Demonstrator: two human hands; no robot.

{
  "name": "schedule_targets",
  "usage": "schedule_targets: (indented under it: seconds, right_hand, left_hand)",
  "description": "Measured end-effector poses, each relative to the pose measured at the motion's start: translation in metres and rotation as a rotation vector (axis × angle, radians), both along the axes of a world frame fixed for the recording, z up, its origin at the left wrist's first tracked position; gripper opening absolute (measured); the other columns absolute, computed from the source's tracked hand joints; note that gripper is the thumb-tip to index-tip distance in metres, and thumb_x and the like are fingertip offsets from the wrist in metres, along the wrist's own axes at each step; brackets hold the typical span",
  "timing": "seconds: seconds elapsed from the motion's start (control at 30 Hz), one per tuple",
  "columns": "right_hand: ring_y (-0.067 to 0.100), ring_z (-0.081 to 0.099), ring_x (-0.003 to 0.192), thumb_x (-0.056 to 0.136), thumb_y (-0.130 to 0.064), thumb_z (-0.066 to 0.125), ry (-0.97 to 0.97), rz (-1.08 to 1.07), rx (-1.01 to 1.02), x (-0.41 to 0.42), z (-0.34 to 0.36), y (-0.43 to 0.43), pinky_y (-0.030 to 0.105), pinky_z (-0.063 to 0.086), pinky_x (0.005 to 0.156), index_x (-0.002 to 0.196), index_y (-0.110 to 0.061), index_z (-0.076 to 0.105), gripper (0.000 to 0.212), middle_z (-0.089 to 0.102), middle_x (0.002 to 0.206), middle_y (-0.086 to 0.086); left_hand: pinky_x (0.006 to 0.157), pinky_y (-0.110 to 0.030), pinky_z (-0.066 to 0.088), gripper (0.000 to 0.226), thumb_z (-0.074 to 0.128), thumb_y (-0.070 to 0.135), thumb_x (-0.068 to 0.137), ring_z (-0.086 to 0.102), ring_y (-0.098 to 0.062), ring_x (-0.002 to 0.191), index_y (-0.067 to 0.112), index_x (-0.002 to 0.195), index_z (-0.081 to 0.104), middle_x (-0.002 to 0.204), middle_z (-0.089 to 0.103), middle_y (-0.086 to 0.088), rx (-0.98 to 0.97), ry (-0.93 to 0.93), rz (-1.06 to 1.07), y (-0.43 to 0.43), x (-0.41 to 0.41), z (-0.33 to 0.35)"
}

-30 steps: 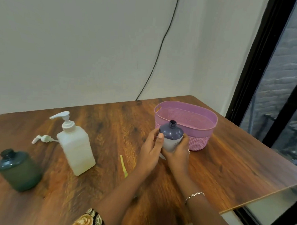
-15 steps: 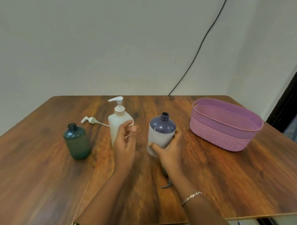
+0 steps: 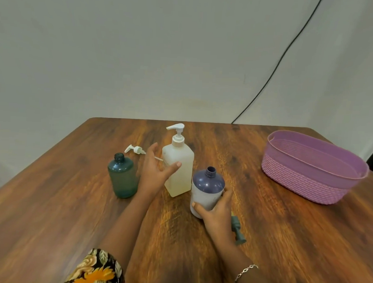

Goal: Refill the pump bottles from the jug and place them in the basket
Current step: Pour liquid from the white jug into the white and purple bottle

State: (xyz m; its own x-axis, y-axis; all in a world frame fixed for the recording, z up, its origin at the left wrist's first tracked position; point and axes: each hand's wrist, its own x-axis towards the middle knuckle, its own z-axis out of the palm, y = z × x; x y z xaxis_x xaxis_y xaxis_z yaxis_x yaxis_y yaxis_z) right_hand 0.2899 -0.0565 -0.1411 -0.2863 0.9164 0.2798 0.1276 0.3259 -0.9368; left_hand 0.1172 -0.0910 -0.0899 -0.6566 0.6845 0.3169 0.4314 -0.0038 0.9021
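refill step: right grip (image 3: 217,215) clasps the uncapped bottle (image 3: 208,189), centre of the counter (image 3: 294,242); left grip (image 3: 156,172), open, beside the jug (image 3: 177,173) at 11 o'clock; next likely needs the jug seized, unpumped, tilted; basket (image 3: 312,168) at 2 o'clock

my feed, person's arms only. both forearms bare below sleeve line. left sleeve (image 3: 94,270): black cloth, floral print, big orange-yellow bloom, cream and pale green leaves, tan scroll shapes. i see only its hem end, rest cut by frame edge. right wrist: thin silver bracelet (image 3: 245,271), fine chain of small open oval links, sitting loose. left hand (image 3: 156,172) and right hand (image 3: 217,213) ungloved. nails short and plain as far as i can tell.
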Motion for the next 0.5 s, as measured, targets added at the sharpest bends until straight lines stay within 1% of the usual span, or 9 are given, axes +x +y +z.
schedule_targets:
  seconds: [0.07, 0.13, 0.2, 0.27, 0.33, 0.4, 0.5]
  right_hand:
    - [0.011, 0.046, 0.112, 0.065, -0.011, 0.08, -0.006, 0.006, 0.004, -0.001, -0.001, -0.001, 0.013, 0.037, 0.085, 0.13, -0.019, 0.028, 0.083, 0.044, 0.125, -0.003]
    - [0.012, 0.045, 0.113, 0.066, -0.011, 0.08, -0.006, 0.01, 0.001, -0.001, -0.001, -0.002, 0.016, 0.038, 0.087, 0.128, -0.02, 0.028, 0.082, 0.043, 0.126, -0.003]
    - [0.013, 0.044, 0.114, 0.066, -0.011, 0.08, -0.013, 0.015, -0.002, -0.002, -0.001, -0.003, 0.02, 0.038, 0.088, 0.128, -0.021, 0.028, 0.082, 0.042, 0.126, -0.003]
    - [0.014, 0.044, 0.115, 0.066, -0.011, 0.08, -0.015, 0.018, -0.001, -0.002, -0.001, -0.003, 0.021, 0.037, 0.089, 0.128, -0.021, 0.027, 0.082, 0.041, 0.127, -0.002]
    - [0.016, 0.044, 0.116, 0.066, -0.011, 0.08, -0.017, 0.018, -0.001, -0.002, -0.001, -0.003, 0.023, 0.038, 0.09, 0.13, -0.018, 0.028, 0.083, 0.042, 0.129, 0.0]
    - [0.016, 0.043, 0.117, 0.066, -0.011, 0.08, -0.025, 0.018, 0.001, -0.001, -0.001, -0.002, 0.022, 0.037, 0.09, 0.132, -0.016, 0.027, 0.085, 0.041, 0.13, 0.001]
    - [0.014, 0.042, 0.117, 0.066, -0.012, 0.081, -0.03, 0.019, 0.005, -0.001, -0.001, -0.002, 0.02, 0.036, 0.09, 0.133, -0.016, 0.027, 0.086, 0.04, 0.13, 0.0]
  left_hand:
    - [0.103, -0.04, 0.033, 0.098, 0.074, 0.046, 0.066, 0.03, -0.019, 0.133, 0.023, 0.143, 0.019, 0.148, 0.027, 0.0, -0.04, -0.032, -0.045, 0.006, -0.003, 0.002]
    - [0.1, -0.041, 0.035, 0.102, 0.076, 0.046, 0.063, 0.033, -0.02, 0.132, 0.022, 0.144, 0.018, 0.147, 0.029, 0.0, -0.082, -0.034, -0.055, 0.01, -0.005, 0.003]
    - [0.1, -0.042, 0.037, 0.101, 0.077, 0.043, 0.064, 0.035, -0.021, 0.13, 0.021, 0.144, 0.019, 0.146, 0.033, -0.001, -0.105, -0.025, -0.054, 0.012, -0.006, 0.005]
    - [0.099, -0.041, 0.039, 0.095, 0.077, 0.038, 0.066, 0.037, -0.021, 0.128, 0.019, 0.142, 0.023, 0.143, 0.037, -0.001, -0.105, -0.017, -0.058, 0.013, -0.005, 0.006]
    - [0.088, -0.033, 0.042, 0.083, 0.077, 0.036, 0.067, 0.044, -0.016, 0.118, 0.02, 0.136, 0.034, 0.134, 0.045, 0.002, -0.085, 0.0, -0.05, 0.014, -0.002, 0.008]
    - [0.079, -0.026, 0.04, 0.074, 0.078, 0.034, 0.066, 0.046, -0.011, 0.108, 0.021, 0.128, 0.041, 0.126, 0.05, 0.003, -0.066, 0.004, -0.017, 0.014, 0.001, 0.009]
    - [0.073, -0.022, 0.039, 0.071, 0.08, 0.034, 0.063, 0.046, -0.008, 0.101, 0.021, 0.123, 0.044, 0.123, 0.052, 0.003, -0.052, -0.013, 0.04, 0.016, 0.006, 0.01]
